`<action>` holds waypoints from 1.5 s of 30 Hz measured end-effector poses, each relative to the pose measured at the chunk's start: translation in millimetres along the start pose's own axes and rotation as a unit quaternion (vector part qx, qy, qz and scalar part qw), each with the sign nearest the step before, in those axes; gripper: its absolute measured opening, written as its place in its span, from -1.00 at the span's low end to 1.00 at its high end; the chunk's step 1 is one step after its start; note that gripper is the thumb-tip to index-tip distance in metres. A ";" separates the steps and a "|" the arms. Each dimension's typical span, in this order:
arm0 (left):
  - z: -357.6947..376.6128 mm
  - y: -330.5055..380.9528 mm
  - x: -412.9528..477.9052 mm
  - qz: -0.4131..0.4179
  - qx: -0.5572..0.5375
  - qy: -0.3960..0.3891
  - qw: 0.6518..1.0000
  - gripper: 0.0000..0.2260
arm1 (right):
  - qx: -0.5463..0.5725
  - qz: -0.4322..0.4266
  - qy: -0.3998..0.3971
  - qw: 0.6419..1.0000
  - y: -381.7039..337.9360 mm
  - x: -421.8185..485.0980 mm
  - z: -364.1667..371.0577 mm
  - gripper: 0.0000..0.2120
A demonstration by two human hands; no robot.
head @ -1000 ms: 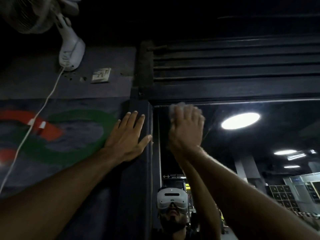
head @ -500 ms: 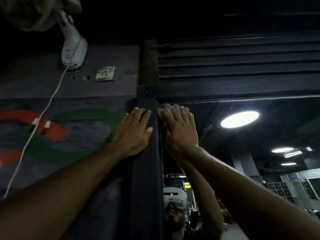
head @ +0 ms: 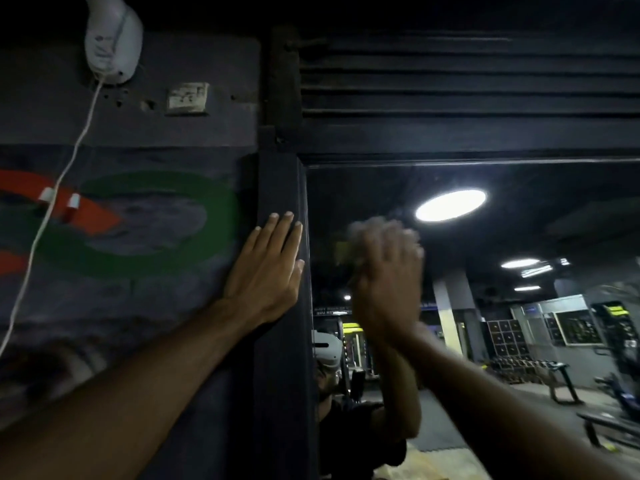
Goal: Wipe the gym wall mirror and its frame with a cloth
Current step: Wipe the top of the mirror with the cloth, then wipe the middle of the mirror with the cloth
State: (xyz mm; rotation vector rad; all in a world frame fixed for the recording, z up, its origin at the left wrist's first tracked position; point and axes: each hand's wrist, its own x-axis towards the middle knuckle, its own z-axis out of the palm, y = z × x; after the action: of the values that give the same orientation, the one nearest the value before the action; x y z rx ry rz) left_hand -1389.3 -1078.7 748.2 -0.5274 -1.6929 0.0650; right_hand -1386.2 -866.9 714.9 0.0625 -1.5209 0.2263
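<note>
Left hand (head: 266,271): lying flat and open, holding nothing, bracing on the dark frame (head: 280,209) post, as it was half a second ago. Right hand (head: 384,282): blurring with motion, pressing a pale cloth (head: 349,244) to the mirror (head: 519,237); how tightly it is gripping, cannot tell. Change: the cloth is leaving the top-left corner beside the frame and travelling down and right across the glass. Judgement: corner wiped, open glass beginning.
</note>
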 end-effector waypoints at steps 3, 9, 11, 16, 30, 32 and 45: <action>1.3 9.1 -12.0 -0.006 -0.002 -0.010 1.000 -0.38 | -0.020 -0.193 -0.096 0.976 -3.1 -54.0 -0.7 -0.32; 13.1 19.6 -55.7 0.028 0.017 -0.012 0.999 -0.38 | 0.045 0.058 0.057 0.996 67.9 -34.0 -43.6 -0.59; 13.8 20.0 -60.8 0.023 0.010 -0.017 1.000 -0.38 | 0.039 0.201 0.095 0.974 35.7 -44.2 -31.7 -0.49; 14.4 29.5 -58.6 -0.010 -0.003 -0.013 1.000 -0.34 | -0.015 -0.202 -0.101 0.974 21.3 -92.5 -12.9 -0.41; 13.8 41.7 -106.1 -0.011 0.001 -0.062 0.998 -0.36 | -0.024 -0.277 -0.133 0.951 17.6 -110.4 -17.3 -0.39; 13.4 42.6 -124.1 -0.007 0.009 -0.073 0.997 -0.37 | -0.002 -0.290 -0.106 0.951 44.4 -103.4 -33.7 -0.47; -29.2 140.8 -298.7 -0.170 -0.159 -0.282 0.931 -0.40 | 0.132 -0.102 -0.332 0.929 63.5 -287.5 -101.7 -0.36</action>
State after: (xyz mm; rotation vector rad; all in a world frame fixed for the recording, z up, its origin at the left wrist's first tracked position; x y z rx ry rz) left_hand -1290.0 -1073.0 432.0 -0.4701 -2.3616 -0.3459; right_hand -1307.7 -817.6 417.5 0.5574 -2.1311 0.2551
